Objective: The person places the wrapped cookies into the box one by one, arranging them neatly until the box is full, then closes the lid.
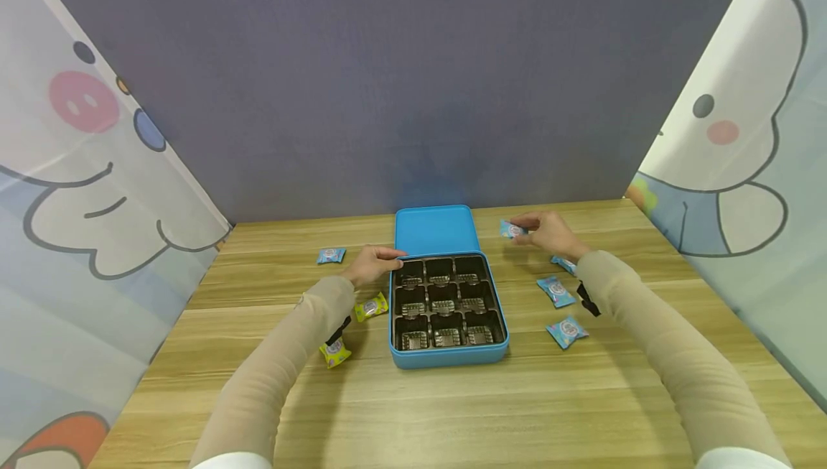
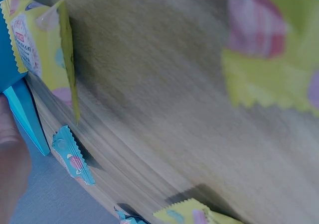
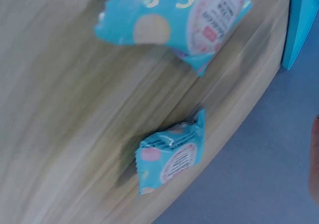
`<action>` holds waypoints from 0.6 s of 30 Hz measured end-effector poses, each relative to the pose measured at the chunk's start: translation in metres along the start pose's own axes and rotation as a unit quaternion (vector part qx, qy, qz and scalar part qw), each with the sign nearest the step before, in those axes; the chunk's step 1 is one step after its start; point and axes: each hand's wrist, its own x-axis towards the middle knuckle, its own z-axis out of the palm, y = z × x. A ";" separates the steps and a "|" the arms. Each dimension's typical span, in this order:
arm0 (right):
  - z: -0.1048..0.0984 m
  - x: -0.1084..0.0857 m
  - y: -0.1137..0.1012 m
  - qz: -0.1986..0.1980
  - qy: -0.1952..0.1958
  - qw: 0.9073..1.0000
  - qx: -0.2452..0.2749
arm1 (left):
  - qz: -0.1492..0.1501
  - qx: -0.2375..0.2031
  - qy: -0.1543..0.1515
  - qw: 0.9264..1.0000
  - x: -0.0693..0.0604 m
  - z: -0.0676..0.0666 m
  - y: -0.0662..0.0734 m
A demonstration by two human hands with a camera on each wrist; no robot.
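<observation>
A blue box (image 1: 449,360) stands on the table with its lid (image 1: 436,230) folded back behind it. Inside sits a black plastic tray (image 1: 443,306) split into several compartments, all of them bare. My left hand (image 1: 371,265) holds the box's back left corner between thumb and fingers. To the right of the lid, my right hand (image 1: 549,232) pinches a blue wrapped candy (image 1: 512,229) above the table. In the right wrist view, only a sliver of finger (image 3: 314,159) shows at the edge, and the held candy cannot be seen.
Left of the box lie a blue wrapped candy (image 1: 332,256) and two yellow wrapped candies, one near the box (image 1: 371,307) and one under the left wrist (image 1: 335,354). Blue candies (image 1: 556,291) lie at the right, one partly behind the right forearm. A grey panel (image 1: 413,81) stands behind.
</observation>
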 end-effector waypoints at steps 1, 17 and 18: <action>0.001 -0.001 -0.001 -0.002 -0.001 1.000 -0.001 | 0.001 -0.001 -0.001 1.000 0.000 0.000 0.000; 0.017 -0.001 -0.023 -0.043 -0.002 0.999 -0.001 | -0.004 0.007 0.008 1.000 -0.001 0.002 0.002; 0.019 -0.001 -0.024 -0.045 0.000 0.999 0.000 | -0.005 0.006 0.008 1.000 -0.001 0.003 0.002</action>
